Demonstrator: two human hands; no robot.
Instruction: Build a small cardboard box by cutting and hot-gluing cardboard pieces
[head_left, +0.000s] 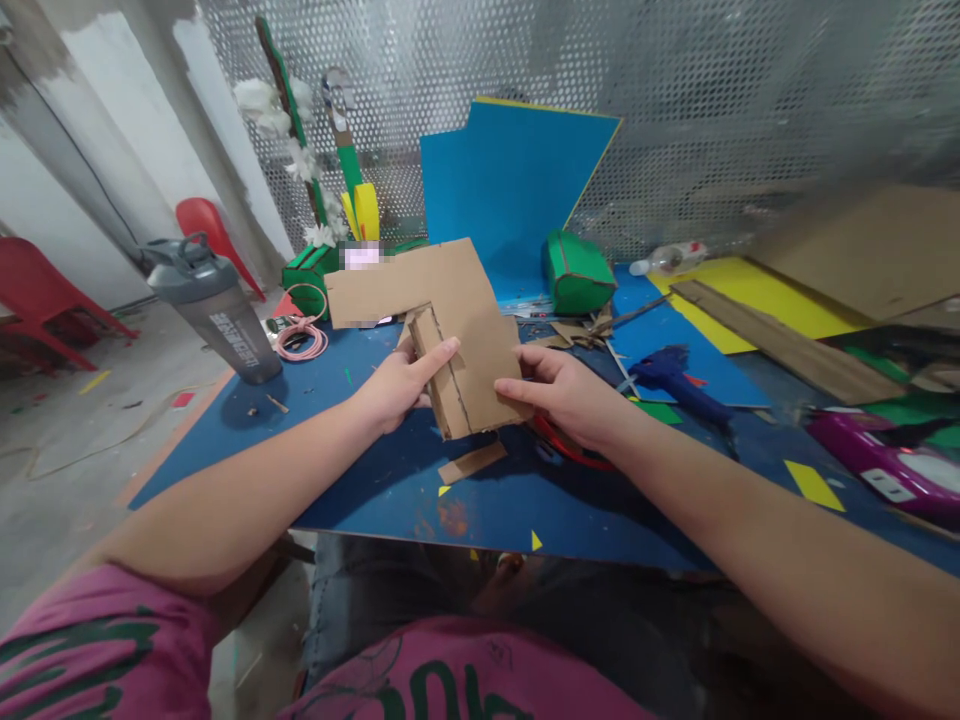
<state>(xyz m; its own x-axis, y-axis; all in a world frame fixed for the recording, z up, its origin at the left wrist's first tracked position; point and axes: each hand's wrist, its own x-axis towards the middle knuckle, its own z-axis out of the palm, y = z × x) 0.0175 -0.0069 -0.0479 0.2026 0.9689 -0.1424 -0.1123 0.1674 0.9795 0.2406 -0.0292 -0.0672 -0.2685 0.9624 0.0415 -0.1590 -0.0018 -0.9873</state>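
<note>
An L-shaped piece of brown cardboard is held up over the blue table. My left hand is closed round a narrow cardboard strip on its left edge, thumb on top. The strip stands a little proud of the flat sheet. On the opposite edge my right hand pinches the same cardboard piece between thumb and fingers. Below it lies a small cardboard scrap. Something red and rounded, partly hidden, sits under my right hand.
A shaker bottle and a pink coiled cable are at the left. A blue glue gun and a purple power strip lie right. Behind stand a blue board and a green box before a perforated metal panel.
</note>
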